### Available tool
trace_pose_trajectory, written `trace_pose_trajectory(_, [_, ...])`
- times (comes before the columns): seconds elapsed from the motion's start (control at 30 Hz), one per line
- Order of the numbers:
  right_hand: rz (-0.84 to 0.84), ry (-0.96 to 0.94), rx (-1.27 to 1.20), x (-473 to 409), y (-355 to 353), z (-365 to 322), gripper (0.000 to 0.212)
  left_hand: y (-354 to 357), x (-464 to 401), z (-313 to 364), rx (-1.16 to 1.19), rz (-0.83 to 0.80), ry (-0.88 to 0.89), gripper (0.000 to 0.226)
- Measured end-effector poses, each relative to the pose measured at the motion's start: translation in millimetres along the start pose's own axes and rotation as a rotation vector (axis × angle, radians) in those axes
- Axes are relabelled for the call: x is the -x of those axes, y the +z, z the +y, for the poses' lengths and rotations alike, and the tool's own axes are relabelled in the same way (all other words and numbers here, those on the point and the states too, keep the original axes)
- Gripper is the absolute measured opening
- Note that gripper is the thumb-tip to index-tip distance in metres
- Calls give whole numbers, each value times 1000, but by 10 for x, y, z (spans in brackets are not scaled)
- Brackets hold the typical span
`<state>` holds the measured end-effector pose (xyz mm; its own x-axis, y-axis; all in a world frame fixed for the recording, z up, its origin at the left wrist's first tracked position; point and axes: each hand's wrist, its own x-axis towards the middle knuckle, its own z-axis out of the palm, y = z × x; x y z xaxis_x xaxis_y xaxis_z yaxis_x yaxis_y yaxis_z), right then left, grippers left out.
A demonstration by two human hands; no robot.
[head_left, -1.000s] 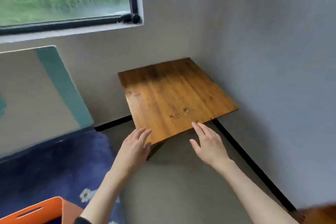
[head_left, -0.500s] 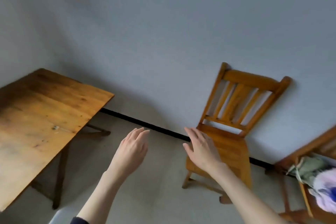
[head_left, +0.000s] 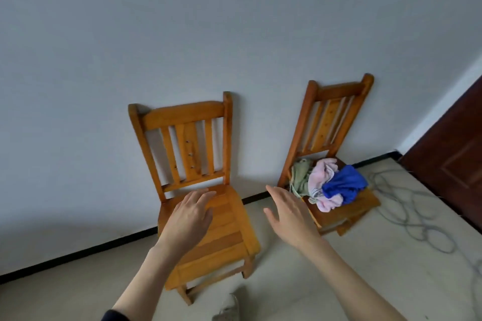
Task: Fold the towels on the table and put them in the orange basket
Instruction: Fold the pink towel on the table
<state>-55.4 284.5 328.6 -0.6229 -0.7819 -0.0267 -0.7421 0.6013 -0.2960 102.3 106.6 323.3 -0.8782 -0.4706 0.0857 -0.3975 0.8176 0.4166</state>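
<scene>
A crumpled heap of towels lies on the seat of the right wooden chair (head_left: 347, 212): a green towel (head_left: 300, 177), a pink towel (head_left: 322, 180) and a blue towel (head_left: 344, 184). My right hand (head_left: 289, 216) hovers open just left of that chair, a short way from the green towel. My left hand (head_left: 190, 219) is open, fingers spread, above the bare seat of the left wooden chair (head_left: 221, 237). Both hands hold nothing. The table and the orange basket are out of view.
Both chairs stand against a pale wall. Grey cables (head_left: 407, 206) loop over the floor to the right of the towel chair. A dark brown door (head_left: 453, 154) is at the far right. A shoe (head_left: 229, 307) shows at the bottom edge.
My view has swung right, from the table and orange basket to the two chairs. The towel chair has come fully into view. Both hands stay open and held out in front.
</scene>
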Motion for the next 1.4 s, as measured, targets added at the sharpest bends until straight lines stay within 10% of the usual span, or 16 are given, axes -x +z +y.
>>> trace_pose_trajectory(0.6, [34,489,-50,-1244,-206,2267,50,1472,-2842,922,14,-375,331,40])
trace_pose_trajectory(1.4, [-378,307,-86,-2454,1561,5482,53,5052,-4183,2040,-300,-753,149,56])
